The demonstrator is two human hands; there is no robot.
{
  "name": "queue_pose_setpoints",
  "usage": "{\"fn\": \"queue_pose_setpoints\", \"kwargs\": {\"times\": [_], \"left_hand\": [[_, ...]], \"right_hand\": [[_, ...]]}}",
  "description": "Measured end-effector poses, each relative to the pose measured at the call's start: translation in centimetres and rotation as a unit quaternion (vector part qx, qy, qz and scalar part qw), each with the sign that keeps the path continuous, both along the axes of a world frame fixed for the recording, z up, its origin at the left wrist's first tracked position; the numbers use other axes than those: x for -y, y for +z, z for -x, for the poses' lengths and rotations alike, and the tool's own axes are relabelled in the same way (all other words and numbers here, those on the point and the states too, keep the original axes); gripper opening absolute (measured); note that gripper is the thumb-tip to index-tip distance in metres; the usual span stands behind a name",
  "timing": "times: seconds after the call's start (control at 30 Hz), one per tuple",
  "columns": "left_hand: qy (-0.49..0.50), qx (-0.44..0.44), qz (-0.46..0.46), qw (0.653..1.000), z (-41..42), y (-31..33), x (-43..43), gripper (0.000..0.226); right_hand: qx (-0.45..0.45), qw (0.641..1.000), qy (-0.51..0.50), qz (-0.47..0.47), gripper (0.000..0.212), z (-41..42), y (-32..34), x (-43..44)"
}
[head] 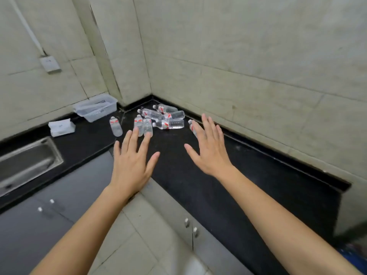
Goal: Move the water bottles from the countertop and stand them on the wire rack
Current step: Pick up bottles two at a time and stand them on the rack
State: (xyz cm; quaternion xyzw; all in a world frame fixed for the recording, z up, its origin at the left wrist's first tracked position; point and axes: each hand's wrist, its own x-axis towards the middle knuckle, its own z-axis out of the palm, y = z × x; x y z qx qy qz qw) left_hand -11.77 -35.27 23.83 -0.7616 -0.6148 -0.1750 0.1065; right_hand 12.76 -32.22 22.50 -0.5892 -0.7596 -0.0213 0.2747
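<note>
Several clear water bottles with red-and-white labels sit in the corner of the black countertop (198, 175). Some lie in a pile (168, 118); one stands apart at the left (115, 127), two more stand together (143, 126). Another bottle (192, 127) is partly hidden behind my right hand. My left hand (132, 159) and my right hand (208, 149) are stretched forward above the counter, fingers straight and spread, holding nothing, just short of the bottles. No wire rack is in view.
A clear plastic basket (95, 108) stands against the left wall, a white packet (61, 127) beside it. A steel sink (27, 163) is set into the counter at the left. Grey cabinet doors (59, 205) and floor tiles lie below. Tiled walls close the corner.
</note>
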Motion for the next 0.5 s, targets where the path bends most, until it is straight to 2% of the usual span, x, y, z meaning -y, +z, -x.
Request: {"fn": "queue_pose_setpoints", "kwargs": {"times": [0.13,0.33,0.5], "left_hand": [[0.016,0.031,0.024,0.999,3.0,-1.8,-4.7,0.072],[0.012,-0.002,0.053,0.999,6.5,-3.8,-17.1,0.074],[0.032,0.003,0.115,0.993,7.9,-4.0,-27.3,0.08]], "right_hand": [[-0.026,0.999,-0.012,0.029,0.073,2.1,-1.6,-6.0],[-0.045,0.998,-0.02,0.046,0.073,4.9,-4.8,-17.9],[-0.054,0.991,-0.043,0.11,0.076,6.5,-7.3,-27.7]]}}
